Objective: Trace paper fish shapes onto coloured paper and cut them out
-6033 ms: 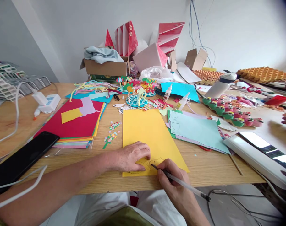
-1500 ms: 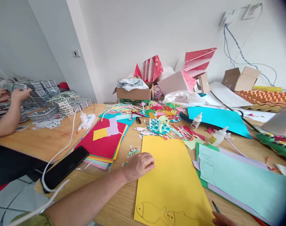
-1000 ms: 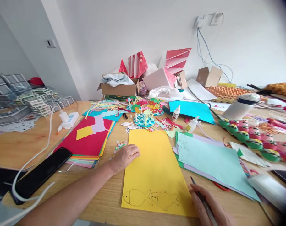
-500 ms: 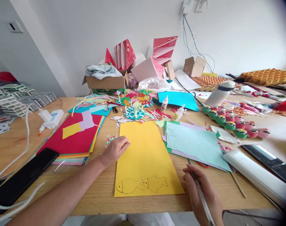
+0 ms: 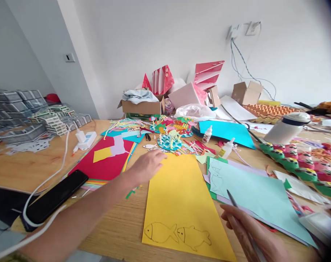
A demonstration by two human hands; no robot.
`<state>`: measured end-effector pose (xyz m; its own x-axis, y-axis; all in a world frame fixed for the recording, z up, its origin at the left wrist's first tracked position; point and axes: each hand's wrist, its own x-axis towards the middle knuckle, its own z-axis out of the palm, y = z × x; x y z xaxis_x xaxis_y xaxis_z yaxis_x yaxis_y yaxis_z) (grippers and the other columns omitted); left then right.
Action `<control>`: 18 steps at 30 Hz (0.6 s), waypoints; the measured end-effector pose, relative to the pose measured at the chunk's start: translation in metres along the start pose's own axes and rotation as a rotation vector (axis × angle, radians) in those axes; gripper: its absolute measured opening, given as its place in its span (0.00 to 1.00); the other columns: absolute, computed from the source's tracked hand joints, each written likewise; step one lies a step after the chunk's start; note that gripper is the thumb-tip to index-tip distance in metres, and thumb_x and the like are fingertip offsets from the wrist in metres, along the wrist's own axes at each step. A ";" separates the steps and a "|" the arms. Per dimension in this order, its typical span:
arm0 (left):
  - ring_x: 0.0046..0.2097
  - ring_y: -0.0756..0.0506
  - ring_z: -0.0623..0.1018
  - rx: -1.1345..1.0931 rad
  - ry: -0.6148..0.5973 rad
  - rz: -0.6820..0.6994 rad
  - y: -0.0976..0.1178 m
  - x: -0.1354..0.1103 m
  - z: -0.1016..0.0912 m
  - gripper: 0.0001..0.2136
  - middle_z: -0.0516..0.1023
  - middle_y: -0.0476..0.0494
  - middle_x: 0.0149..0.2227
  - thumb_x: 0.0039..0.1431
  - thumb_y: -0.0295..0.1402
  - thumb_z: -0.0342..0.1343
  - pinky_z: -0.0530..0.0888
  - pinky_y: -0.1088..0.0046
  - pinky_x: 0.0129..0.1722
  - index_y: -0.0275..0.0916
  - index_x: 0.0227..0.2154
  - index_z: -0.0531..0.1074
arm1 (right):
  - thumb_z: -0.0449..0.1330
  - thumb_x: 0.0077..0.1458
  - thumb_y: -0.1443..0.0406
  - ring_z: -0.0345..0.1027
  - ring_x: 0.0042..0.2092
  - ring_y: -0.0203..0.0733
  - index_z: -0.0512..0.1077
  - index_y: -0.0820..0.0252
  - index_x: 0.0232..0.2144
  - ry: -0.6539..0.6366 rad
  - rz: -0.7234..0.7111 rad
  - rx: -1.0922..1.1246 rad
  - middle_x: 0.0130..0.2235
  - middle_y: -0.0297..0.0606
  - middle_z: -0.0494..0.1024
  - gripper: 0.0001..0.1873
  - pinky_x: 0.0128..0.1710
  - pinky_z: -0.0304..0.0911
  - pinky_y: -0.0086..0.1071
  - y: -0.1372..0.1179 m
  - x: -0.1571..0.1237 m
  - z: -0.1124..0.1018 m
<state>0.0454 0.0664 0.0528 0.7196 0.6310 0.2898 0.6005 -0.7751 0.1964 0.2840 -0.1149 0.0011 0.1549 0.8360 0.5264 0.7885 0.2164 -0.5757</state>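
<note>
"Yellow rectangular sheet of paper (image 5: pixel 179 200): it lies flat in the middle of the light-wood worktop (image 5: pixel 123 229), two dark-lined fish outlines (image 5: pixel 160 233) along its near edge. What could go wrong?"

"From the left: a white cable (image 5: pixel 24 214) curls around the near end of the flat black smartphone (image 5: pixel 58 196). If the bare left forearm (image 5: pixel 100 207) swept that way, it might snag the cable and drag the phone. That forearm could also brush aside the green paper scrap (image 5: pixel 131 193) beside the sheet."

"And the sheet?"

"It could slide if the pen pushed on it with nothing pressing it down, and fresh ink might smear under a palm. To the right, the tip of the slim dark-tipped pen (image 5: pixel 232 200) could leave a stray mark on the pale mint-green paper (image 5: pixel 250 185)."

"How are the hands set?"

"The left hand (image 5: pixel 149 166) is stretched over the sheet's far left side, palm down, blurred; I can't tell whether its grip holds anything or touches the paper. The right hand (image 5: pixel 259 234), right of the sheet's near end, has its grip closed around the pen, tip pointing far and leftward."
</note>
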 end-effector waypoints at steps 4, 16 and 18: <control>0.46 0.43 0.70 0.038 -0.087 -0.196 -0.059 0.030 -0.004 0.11 0.71 0.41 0.41 0.54 0.22 0.50 0.68 0.65 0.45 0.36 0.41 0.67 | 0.47 0.55 0.59 0.74 0.27 0.42 0.72 0.54 0.33 -0.198 -0.089 -0.169 0.31 0.37 0.80 0.14 0.22 0.66 0.28 -0.010 0.046 0.002; 0.44 0.44 0.71 0.056 -0.342 -0.354 -0.114 0.083 0.053 0.13 0.68 0.41 0.46 0.59 0.35 0.50 0.71 0.61 0.41 0.36 0.46 0.65 | 0.44 0.54 0.65 0.72 0.27 0.42 0.66 0.59 0.38 -0.146 -0.118 -0.391 0.32 0.41 0.77 0.13 0.22 0.60 0.30 0.033 0.080 0.058; 0.44 0.44 0.71 0.057 -0.364 -0.368 -0.117 0.085 0.058 0.13 0.68 0.41 0.47 0.59 0.35 0.50 0.71 0.61 0.41 0.36 0.46 0.65 | 0.44 0.54 0.65 0.72 0.26 0.42 0.66 0.59 0.38 -0.163 -0.102 -0.410 0.32 0.41 0.77 0.13 0.21 0.60 0.30 0.038 0.076 0.062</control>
<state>0.0565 0.2122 0.0001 0.5260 0.8396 -0.1356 0.8472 -0.5034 0.1699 0.2888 -0.0124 -0.0193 -0.0057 0.8962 0.4436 0.9706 0.1117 -0.2134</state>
